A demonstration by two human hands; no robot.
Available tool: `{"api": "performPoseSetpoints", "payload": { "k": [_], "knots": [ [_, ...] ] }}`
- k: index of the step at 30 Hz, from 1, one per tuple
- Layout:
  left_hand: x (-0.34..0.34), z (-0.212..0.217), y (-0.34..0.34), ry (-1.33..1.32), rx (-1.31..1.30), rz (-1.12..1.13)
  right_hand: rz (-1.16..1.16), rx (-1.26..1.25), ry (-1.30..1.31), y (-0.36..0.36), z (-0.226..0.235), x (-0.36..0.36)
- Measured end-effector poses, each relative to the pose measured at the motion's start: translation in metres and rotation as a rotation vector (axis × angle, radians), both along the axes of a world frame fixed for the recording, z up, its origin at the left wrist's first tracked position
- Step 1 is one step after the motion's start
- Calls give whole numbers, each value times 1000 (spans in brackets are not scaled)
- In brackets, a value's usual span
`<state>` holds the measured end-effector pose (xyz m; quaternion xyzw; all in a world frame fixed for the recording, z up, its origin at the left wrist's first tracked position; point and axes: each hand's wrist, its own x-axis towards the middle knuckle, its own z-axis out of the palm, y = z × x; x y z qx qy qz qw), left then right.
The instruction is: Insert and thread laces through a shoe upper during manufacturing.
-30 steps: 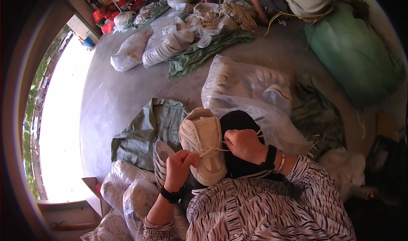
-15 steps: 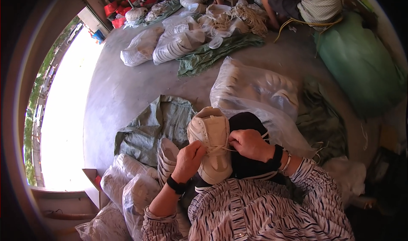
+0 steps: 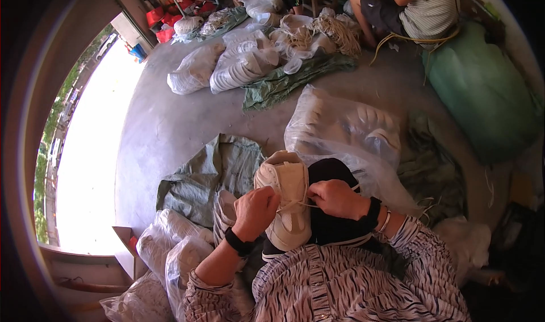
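A cream-coloured sneaker (image 3: 286, 228) rests on my lap over dark trousers, its toe toward me and its opening away. A pale shoelace (image 3: 294, 203) runs across its lower eyelets. My left hand (image 3: 256, 213) is closed at the shoe's left side, pinching one part of the lace. At the right side, my right hand (image 3: 336, 199) pinches the other part between thumb and fingers, and the lace stretches between both hands. More pale shoe uppers (image 3: 225, 208) stand stacked just left of my left wrist, partly hidden by it.
A clear bag of shoes (image 3: 346, 123) lies ahead on the floor. A green woven sack (image 3: 210, 171) is spread at the left, above plastic-wrapped bundles (image 3: 181, 254). Further off are more bagged shoes (image 3: 244, 61), a large green sack (image 3: 482, 89) and a seated person (image 3: 423, 9).
My left hand has risen slightly and turned its back more upward, still at the lace. The right hand stays closed on the lace. The whole view has shifted slightly.
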<state>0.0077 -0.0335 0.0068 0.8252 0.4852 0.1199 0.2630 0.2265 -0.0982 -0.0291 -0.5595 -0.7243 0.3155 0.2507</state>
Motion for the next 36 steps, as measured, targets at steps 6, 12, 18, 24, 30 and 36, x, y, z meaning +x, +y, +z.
{"api": "performPoseSetpoints", "payload": {
  "k": [6,12,18,24,30,36],
  "knots": [
    [-3,-1,15,26,-141,-51,-14,-5,12,2,2,0],
    [17,20,28,379,73,-346,8,152,-97,4,0,0],
    [26,50,42,269,452,-611,185,638,-347,12,16,2],
    [24,53,51,507,369,-907,508,639,-606,33,16,2],
    [19,37,56,547,234,-937,575,626,-436,43,-13,4],
    [26,35,42,478,293,-851,487,288,-348,49,-11,0]
  ]
}}
